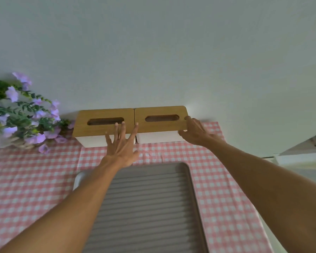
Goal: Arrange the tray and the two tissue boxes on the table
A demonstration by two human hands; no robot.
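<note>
Two white tissue boxes with wooden slotted lids stand side by side against the wall at the table's far edge. The left tissue box (97, 125) has my left hand (121, 143) in front of it, fingers spread, fingertips on its lid near the gap between the boxes. The right tissue box (161, 119) has my right hand (194, 131) on its right end, thumb under the lid edge and fingers around the corner. A grey ribbed tray (150, 207) lies flat on the pink checked cloth, closer to me, partly under my left forearm.
A bunch of purple flowers with green leaves (20, 114) sits at the left, touching the left box's corner. The pink checked tablecloth (226, 198) ends at the right, where a white surface and a pale object (303, 148) show. A plain wall rises behind.
</note>
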